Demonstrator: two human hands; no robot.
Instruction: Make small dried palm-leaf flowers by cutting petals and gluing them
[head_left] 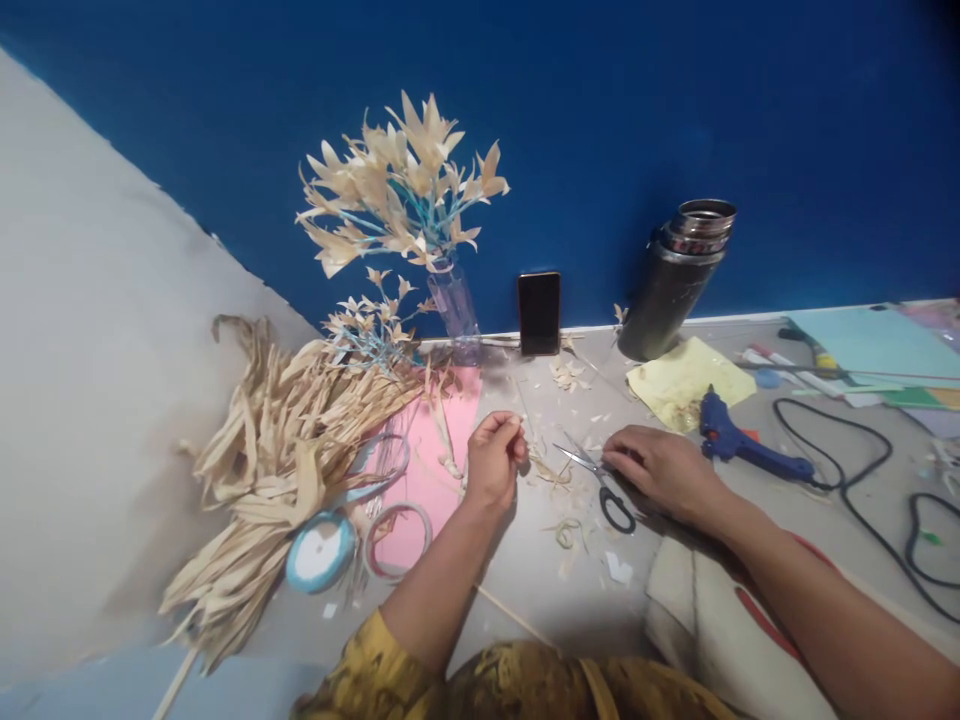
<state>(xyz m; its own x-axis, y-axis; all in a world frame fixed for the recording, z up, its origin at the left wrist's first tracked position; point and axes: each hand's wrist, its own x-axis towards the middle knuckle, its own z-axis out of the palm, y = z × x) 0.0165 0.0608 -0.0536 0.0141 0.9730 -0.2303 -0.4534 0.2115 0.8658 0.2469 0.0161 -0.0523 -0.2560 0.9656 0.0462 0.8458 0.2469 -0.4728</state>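
1. Tan leaf scraps (551, 470) lie on the grey surface (525, 575) between the two hands, at 3 o'clock from the left hand (493, 465).
2. The left hand has its thumb and fingertips together in a pinch; anything between them is too small to tell. A light, steady pinch would suit such brittle-looking leaf, and a bent wrist resting low should limit shaking.
3. The right hand (664, 468) lies palm down at 3 o'clock from the left, fingers bent, their tips at the pivot of the scissors (599, 473). Whether they clamp the metal or merely rest by it, I cannot tell.
4. The scissors lie flat at 9 o'clock from the right hand, blades slightly parted, points toward 10 o'clock, black loops toward 5. Since the points face the left hand, lifting by the loops looks safer than by the pivot.
5. The blue glue gun (757, 452) lies at 3 o'clock from the right hand, near it. Its heat cannot be seen, so that forearm is best kept off it.
6. The dried leaves (300, 440) spread at 9 o'clock from the left hand; the vase (454, 305) of leaf flowers (409, 170) stands at 11, a useful model for matching shapes.
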